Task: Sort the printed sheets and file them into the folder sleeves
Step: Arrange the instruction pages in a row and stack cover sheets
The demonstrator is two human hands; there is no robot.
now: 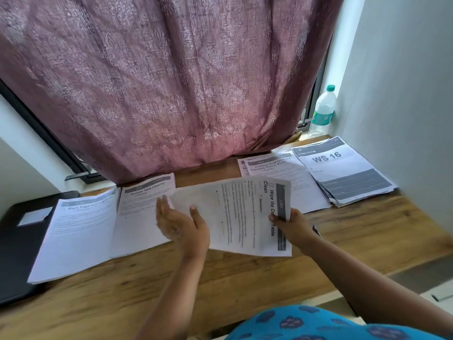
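Note:
My right hand (291, 227) pinches a printed sheet (240, 214) headed "Wipe the Co… Table Clean" by its top edge and holds it turned sideways above the wooden desk (220, 278). My left hand (181, 224) is open, palm up, under the sheet's left side with the thumb on its front. Two sheets lie at the left: "Place Eggs…" (78, 231) and "Bedside Table Cleaning" (139, 212). At the right lie "Charging Small Items…" (282, 175) and a "WS 16" stack (343, 173). A black folder (22, 236) lies at the far left, partly under the papers.
A patterned purple curtain (171, 82) hangs down to the desk's back edge. A plastic water bottle (322, 111) stands on the sill at the back right. A white wall (404, 106) closes the right side. A dark pen (316, 230) lies behind my right wrist.

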